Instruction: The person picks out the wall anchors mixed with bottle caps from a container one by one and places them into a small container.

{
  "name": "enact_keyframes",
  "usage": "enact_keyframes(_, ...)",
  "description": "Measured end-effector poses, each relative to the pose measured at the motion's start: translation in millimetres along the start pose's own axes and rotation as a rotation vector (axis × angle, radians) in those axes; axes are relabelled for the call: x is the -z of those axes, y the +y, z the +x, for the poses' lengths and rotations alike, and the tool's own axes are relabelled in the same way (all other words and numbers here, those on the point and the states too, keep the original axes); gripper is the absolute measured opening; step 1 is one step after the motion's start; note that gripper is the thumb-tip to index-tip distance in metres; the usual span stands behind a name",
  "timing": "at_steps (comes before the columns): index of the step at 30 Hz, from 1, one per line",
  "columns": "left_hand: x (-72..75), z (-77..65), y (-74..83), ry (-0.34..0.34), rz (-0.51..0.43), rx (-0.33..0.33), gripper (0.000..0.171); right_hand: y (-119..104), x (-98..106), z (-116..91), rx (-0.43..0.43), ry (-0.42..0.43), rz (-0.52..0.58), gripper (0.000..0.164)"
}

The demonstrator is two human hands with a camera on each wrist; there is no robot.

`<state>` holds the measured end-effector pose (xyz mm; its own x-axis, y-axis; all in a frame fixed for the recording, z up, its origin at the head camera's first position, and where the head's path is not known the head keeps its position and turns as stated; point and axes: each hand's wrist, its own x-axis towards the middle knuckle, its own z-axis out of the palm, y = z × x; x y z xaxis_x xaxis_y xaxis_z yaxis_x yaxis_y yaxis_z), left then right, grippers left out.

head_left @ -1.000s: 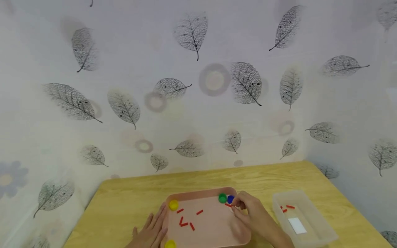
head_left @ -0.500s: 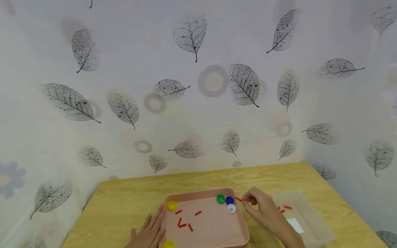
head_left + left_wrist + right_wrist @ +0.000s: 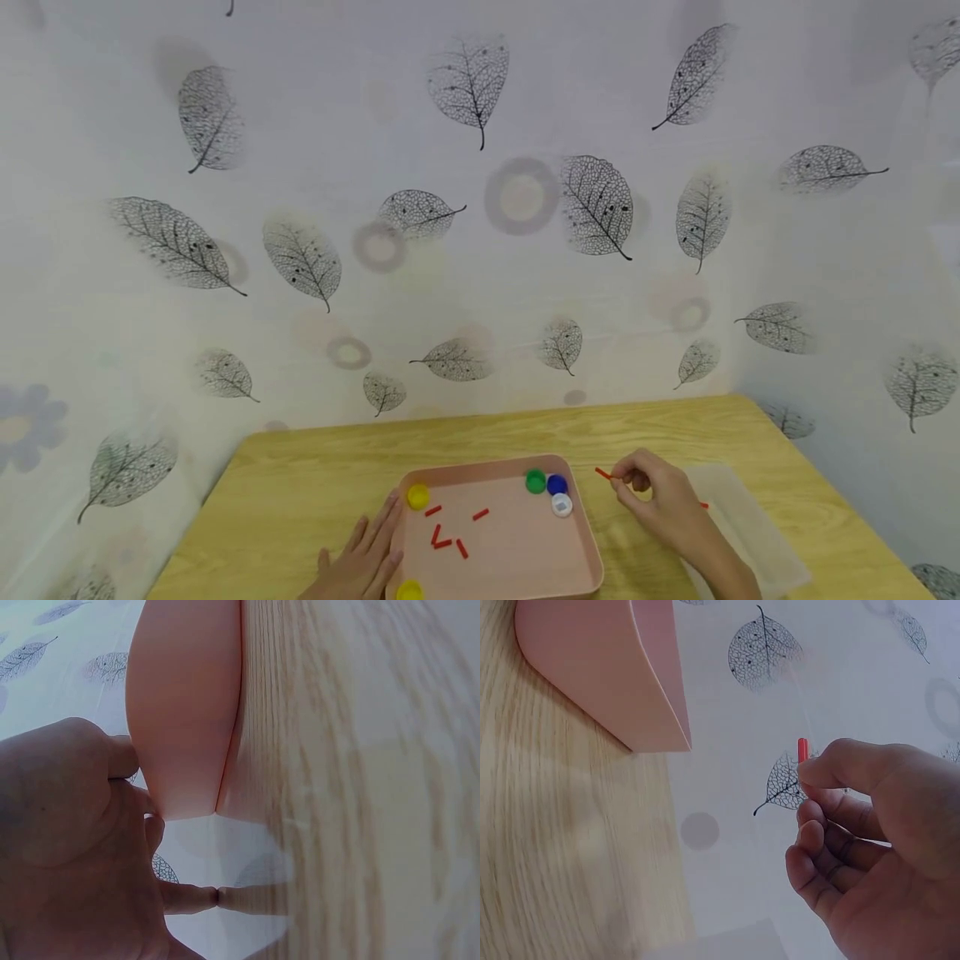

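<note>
Between thumb and index finger my right hand (image 3: 663, 498) pinches a small red stick (image 3: 603, 472), lifted between the pink tray (image 3: 592, 546) and the translucent bin (image 3: 772, 533). The right wrist view shows the tip of this red stick (image 3: 802, 749) poking out past the thumb. My left hand (image 3: 360, 550) rests with fingers extended along the tray's left side; in the left wrist view its fingers are at the pink wall (image 3: 184, 712). Inside the tray lie several red sticks (image 3: 481, 514), a green cap (image 3: 536, 481), a blue cap (image 3: 557, 485), a white cap (image 3: 562, 505) and a yellow cap (image 3: 417, 497).
Another yellow cap (image 3: 410, 591) sits at the tray's near left. My right forearm covers part of the bin, where a red stick (image 3: 703, 504) shows. The wooden table (image 3: 322, 454) meets a leaf-patterned wall (image 3: 480, 275) behind.
My right hand has moved right with the pinched red stick, out from over the tray's far right corner toward the bin. The white cap has come into view. My left hand stays put.
</note>
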<state>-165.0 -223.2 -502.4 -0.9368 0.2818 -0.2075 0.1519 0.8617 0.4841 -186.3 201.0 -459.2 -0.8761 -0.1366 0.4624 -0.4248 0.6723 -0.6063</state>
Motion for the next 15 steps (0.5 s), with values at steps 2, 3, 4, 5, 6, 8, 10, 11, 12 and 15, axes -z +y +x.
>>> enact_keyframes(2, -0.1, 0.4, 0.7, -0.004, 0.012, 0.005, 0.065, 2, 3, 0, -0.016, 0.003, -0.012, 0.022)
enact_keyframes(3, -0.3, 0.6, 1.3, -0.003, 0.023, 0.01, 0.066, 3, 5, 1, -0.018, 0.004, -0.017, 0.021)
enact_keyframes(4, -0.6, 0.9, 1.8, -0.004, 0.035, 0.015, 0.067, 3, 7, 1, -0.021, 0.004, -0.022, 0.021)
enact_keyframes(5, -0.9, 1.0, 2.2, -0.004, 0.045, 0.021, 0.068, 4, 9, 1, -0.027, 0.003, -0.022, 0.021)
enact_keyframes(6, -1.0, 1.1, 2.8, -0.003, 0.057, 0.022, 0.069, 4, 11, 1, -0.032, 0.002, -0.021, 0.02)
enact_keyframes(8, -0.8, 0.8, 2.8, -0.006, 0.045, 0.022, 0.068, 6, 15, 0, -0.049, 0.001, -0.022, 0.019)
enact_keyframes(10, -0.6, 0.5, 2.8, -0.001, 0.036, 0.019, 0.067, 8, 19, 0, -0.062, 0.005, -0.029, 0.018)
enact_keyframes(11, -0.4, 0.1, 3.1, 0.002, 0.036, 0.02, 0.067, 9, 21, 0, -0.069, 0.006, -0.03, 0.017)
enact_keyframes(12, -0.3, 0.0, 3.2, 0.004, 0.032, 0.017, 0.067, 10, 22, 0, -0.073, 0.008, -0.029, 0.016)
enact_keyframes(15, 0.3, -0.6, 3.8, 0.008, 0.028, 0.019, 0.067, 14, 26, 0, -0.067, 0.023, -0.038, 0.014)
